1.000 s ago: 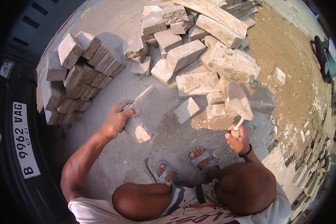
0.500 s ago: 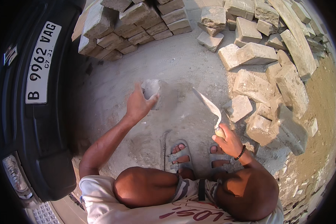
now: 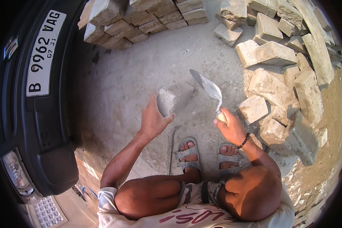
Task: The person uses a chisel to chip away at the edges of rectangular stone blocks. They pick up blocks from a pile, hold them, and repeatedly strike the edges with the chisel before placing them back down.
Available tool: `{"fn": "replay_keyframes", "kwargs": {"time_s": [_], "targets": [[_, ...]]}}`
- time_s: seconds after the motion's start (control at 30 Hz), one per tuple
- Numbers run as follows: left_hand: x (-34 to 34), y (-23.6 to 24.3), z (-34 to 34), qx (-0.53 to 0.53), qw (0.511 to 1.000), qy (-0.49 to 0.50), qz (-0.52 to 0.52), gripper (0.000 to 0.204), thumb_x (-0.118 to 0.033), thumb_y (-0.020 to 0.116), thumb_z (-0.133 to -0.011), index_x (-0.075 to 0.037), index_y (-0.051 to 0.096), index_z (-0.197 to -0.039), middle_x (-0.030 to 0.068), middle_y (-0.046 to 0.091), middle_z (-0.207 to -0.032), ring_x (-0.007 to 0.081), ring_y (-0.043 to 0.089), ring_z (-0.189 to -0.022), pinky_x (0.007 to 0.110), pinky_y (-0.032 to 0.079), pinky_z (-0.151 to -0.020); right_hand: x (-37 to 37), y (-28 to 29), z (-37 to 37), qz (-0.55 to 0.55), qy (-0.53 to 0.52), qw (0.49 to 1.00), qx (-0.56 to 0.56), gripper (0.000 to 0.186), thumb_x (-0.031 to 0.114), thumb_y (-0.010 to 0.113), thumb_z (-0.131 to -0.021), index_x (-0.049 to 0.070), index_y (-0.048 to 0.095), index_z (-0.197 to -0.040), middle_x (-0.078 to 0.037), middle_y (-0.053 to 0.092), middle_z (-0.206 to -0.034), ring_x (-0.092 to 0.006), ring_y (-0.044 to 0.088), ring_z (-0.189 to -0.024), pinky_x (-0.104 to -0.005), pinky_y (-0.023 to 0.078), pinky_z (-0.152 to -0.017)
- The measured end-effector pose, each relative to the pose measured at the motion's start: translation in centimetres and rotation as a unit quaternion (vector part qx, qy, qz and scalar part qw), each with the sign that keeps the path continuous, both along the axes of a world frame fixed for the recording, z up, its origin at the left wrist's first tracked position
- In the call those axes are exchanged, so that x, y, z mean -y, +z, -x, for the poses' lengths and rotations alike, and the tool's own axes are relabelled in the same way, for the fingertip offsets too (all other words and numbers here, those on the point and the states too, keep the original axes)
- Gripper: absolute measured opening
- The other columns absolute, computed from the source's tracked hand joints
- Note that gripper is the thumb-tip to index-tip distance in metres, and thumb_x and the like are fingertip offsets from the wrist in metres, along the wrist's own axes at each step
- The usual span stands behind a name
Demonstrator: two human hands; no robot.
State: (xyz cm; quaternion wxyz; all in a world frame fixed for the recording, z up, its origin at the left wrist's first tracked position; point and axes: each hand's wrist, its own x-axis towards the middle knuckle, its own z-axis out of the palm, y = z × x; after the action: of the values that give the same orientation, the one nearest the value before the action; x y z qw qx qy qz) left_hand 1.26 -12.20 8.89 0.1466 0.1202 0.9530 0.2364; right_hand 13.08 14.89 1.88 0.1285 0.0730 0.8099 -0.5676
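Observation:
My left hand grips the near end of a grey concrete paving block, thumb on one side and fingers on the other. The block is tilted above the dusty ground, its far end slightly blurred. In my right hand is a pointed trowel, the fingers wrapped round its pale handle. Its metal blade points up and left, to the right of the block and apart from it. A dark bead bracelet circles my right wrist.
A neat stack of paving blocks stands at the far left. Loose blocks and a long pale beam lie piled on the right. A vehicle's black bumper borders the left side. A thin rod lies beside my sandalled feet.
My left hand and the block have moved right, and the block has turned so that more of its length shows. The trowel has turned, showing its blade more broadly. The view has shifted slightly.

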Motion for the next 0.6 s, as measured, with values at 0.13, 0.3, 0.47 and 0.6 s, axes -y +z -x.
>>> {"fn": "replay_keyframes", "kwargs": {"time_s": [0.13, 0.3, 0.47, 0.6], "targets": [[2.4, -0.7, -3.2, 0.012, 1.0, 0.018, -0.003, 0.088, -0.021, 0.084, -0.073, 0.007, 0.033, -0.139, 0.0305, 0.054, -0.125, 0.0423, 0.058, -0.117, 0.045, 0.047, -0.098, 0.9, 1.9, 0.4, -0.002, 0.034, 0.996, -0.081, 0.044, 0.026, 0.063, -0.093, -0.003, 0.049, -0.123, -0.028, 0.066, -0.089, -0.0475, 0.065, -0.087, -0.0496, 0.051, -0.07], [4.3, -1.6, -4.6, 0.002, 0.998, 0.055, -0.038, 0.087, -0.021, 0.084, -0.074, 0.007, 0.033, -0.139, 0.0306, 0.054, -0.126, 0.0398, 0.058, -0.117, 0.044, 0.047, -0.099, 3.6, 4.2, 0.4, -0.07, 0.196, 0.97, -0.125, 0.037, 0.023, 0.066, -0.089, 0.003, 0.051, -0.116, -0.026, 0.066, -0.088, -0.05, 0.063, -0.079, -0.053, 0.051, -0.064], [4.8, -1.6, -5.4, 0.035, 0.997, 0.059, -0.03, 0.088, -0.024, 0.085, -0.075, 0.007, 0.032, -0.139, 0.0297, 0.054, -0.126, 0.0405, 0.059, -0.117, 0.044, 0.048, -0.098, 1.8, -0.4, 4.7, -0.188, 0.171, 0.965, -0.071, 0.031, 0.018, 0.063, -0.089, -0.001, 0.051, -0.111, -0.028, 0.066, -0.084, -0.0471, 0.066, -0.076, -0.0554, 0.052, -0.065], [5.8, -1.8, -5.9, 0.036, 0.997, 0.062, -0.016, 0.089, -0.024, 0.086, -0.073, 0.007, 0.033, -0.137, 0.0272, 0.051, -0.127, 0.0383, 0.055, -0.119, 0.044, 0.045, -0.1, 4.0, 5.0, 5.5, -0.161, 0.216, 0.96, -0.074, 0.031, 0.02, 0.062, -0.09, -0.002, 0.051, -0.11, -0.029, 0.066, -0.083, -0.0465, 0.066, -0.077, -0.055, 0.052, -0.066]]}}
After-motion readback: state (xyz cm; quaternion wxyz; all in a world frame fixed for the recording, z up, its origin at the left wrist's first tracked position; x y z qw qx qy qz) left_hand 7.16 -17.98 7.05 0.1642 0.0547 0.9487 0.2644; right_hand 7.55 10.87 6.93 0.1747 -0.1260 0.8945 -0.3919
